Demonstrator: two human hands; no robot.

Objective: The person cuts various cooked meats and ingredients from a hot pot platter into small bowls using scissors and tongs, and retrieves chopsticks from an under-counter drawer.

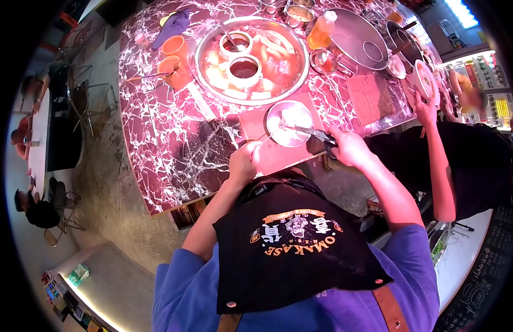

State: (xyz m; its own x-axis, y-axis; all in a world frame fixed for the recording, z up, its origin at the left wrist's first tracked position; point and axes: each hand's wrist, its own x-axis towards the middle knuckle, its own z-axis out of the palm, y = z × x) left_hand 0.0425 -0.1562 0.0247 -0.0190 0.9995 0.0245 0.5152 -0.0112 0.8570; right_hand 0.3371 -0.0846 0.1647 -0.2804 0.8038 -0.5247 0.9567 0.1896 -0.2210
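My right hand (pixel 349 148) is closed on the dark handles of a pair of scissors (pixel 317 134). Their metal blades reach left over a round metal bowl (pixel 294 119). Closed in a pinch, my left hand (pixel 245 162) holds a thin skewer (pixel 266 136) whose far end points into the same bowl. The skewer's end and the scissor tips come close together above the bowl; glare hides what lies inside. Under the bowl is a reddish board (pixel 276 156) at the table's near edge.
A large pan of broth (pixel 204 86) with food and two inner pots stands beyond the bowl. Orange cups (pixel 178 77) are left of it. An orange bottle (pixel 322 30) and big pot (pixel 359 41) stand right. A co-worker's hand (pixel 427 108) holds a patterned dish (pixel 425 82).
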